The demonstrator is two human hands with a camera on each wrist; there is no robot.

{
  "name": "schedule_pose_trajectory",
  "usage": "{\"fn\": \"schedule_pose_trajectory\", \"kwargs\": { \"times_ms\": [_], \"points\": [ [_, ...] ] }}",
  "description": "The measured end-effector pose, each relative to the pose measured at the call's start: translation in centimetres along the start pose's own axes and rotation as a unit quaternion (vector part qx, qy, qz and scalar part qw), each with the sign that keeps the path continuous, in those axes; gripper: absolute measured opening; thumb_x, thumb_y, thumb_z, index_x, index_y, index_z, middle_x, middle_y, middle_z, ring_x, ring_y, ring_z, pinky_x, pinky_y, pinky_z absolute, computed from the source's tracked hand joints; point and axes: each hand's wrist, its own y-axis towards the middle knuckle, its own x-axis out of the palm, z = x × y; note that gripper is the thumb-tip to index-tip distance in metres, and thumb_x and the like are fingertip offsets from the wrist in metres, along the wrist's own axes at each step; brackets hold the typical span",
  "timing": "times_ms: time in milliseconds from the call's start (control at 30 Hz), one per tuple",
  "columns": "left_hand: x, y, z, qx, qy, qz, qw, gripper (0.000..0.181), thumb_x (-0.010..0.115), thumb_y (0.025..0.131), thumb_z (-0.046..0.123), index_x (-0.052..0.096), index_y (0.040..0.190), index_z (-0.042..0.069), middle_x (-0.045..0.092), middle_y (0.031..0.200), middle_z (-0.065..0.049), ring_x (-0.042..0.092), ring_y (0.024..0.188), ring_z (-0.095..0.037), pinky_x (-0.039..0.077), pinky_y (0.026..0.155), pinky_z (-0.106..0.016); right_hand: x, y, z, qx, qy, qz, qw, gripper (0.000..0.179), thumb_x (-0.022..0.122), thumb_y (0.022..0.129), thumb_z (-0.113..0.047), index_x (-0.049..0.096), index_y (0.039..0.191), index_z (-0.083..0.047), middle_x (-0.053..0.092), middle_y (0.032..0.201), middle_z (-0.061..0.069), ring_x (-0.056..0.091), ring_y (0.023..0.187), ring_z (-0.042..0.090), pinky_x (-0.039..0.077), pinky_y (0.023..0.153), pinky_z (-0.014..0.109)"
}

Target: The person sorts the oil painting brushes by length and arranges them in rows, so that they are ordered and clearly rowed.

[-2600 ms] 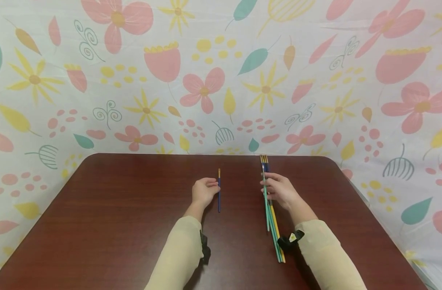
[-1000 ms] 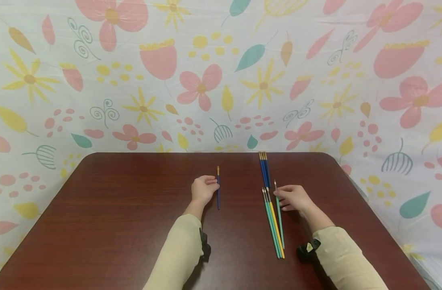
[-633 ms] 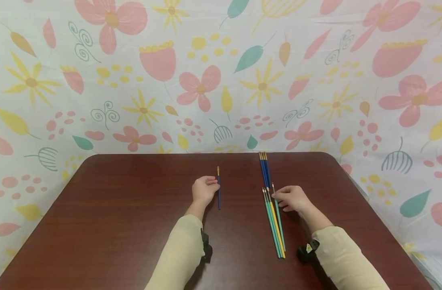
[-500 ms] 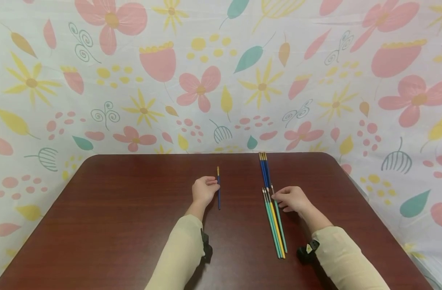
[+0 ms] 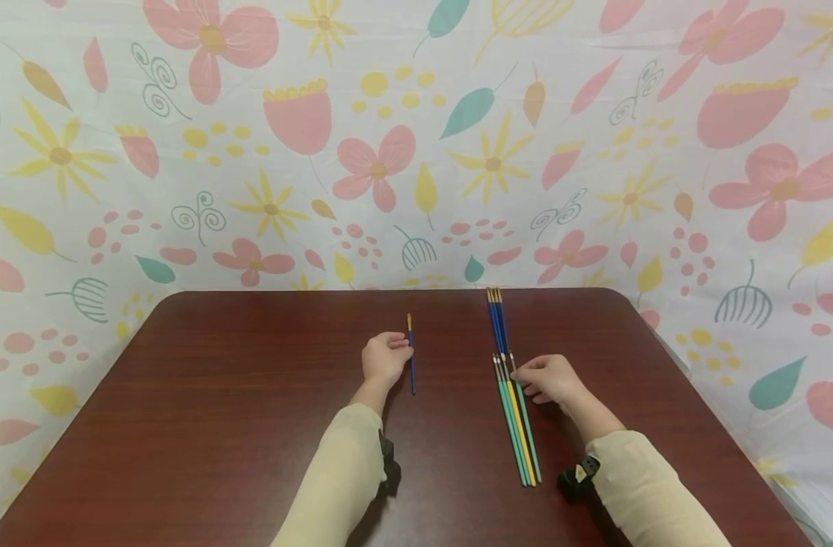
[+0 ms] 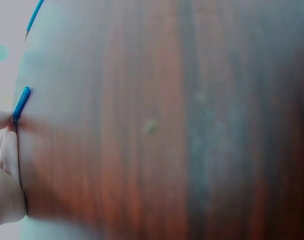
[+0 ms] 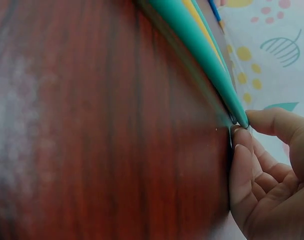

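Note:
My left hand (image 5: pixel 386 359) pinches a short blue paintbrush (image 5: pixel 412 374), which points away from me near the middle of the table. In the left wrist view, that brush's blue end (image 6: pixel 22 104) shows at the fingers. My right hand (image 5: pixel 551 378) pinches a long green paintbrush (image 5: pixel 530 437) near its metal collar, between thumb and finger. It lies along the right side of a row with a yellow paintbrush (image 5: pixel 524 437) and other green paintbrushes (image 5: pixel 511 422). The right wrist view shows the pinched green brush (image 7: pixel 212 70) running up from the fingertips.
Beyond the green and yellow row, several blue paintbrushes (image 5: pixel 496 323) lie side by side, bristles towards the far edge. All rest on a dark reddish-brown table (image 5: pixel 218 410). A floral cloth (image 5: pixel 389 228) hangs behind the table.
My right hand carried the green brush from above the row to its right side, then brought it left and slightly nearer, close against the row. My left hand has stayed nearly still.

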Motion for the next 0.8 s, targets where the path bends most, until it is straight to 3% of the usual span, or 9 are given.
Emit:
{"fn": "schedule_pose_trajectory", "kwargs": {
  "times_ms": [433,800],
  "points": [
    [0.6,-0.3,0.4,-0.015,0.023,0.024,0.9993,0.027,0.072,0.081,0.018,0.069,0.107,0.011,0.074,0.099,-0.002,0.070,0.093,-0.019,0.052,0.090,-0.039,-0.1,-0.1,0.0,-0.008,-0.001,0.000,1.0000,0.029,0.064,0.089,-0.022,0.069,0.102,0.003,0.070,0.097,0.014,0.064,0.075,0.015,0.058,0.066,0.036],
    [1.1,-0.4,1.3,-0.054,0.055,0.062,0.9951,0.031,0.077,0.078,0.025,0.069,0.106,0.014,0.073,0.095,0.001,0.070,0.085,-0.017,0.051,0.078,-0.038,0.1,-0.1,0.0,-0.010,0.003,0.000,0.9999,0.027,0.060,0.090,-0.017,0.067,0.105,0.004,0.070,0.102,0.017,0.063,0.075,0.016,0.057,0.066,0.035]
  ]
}}
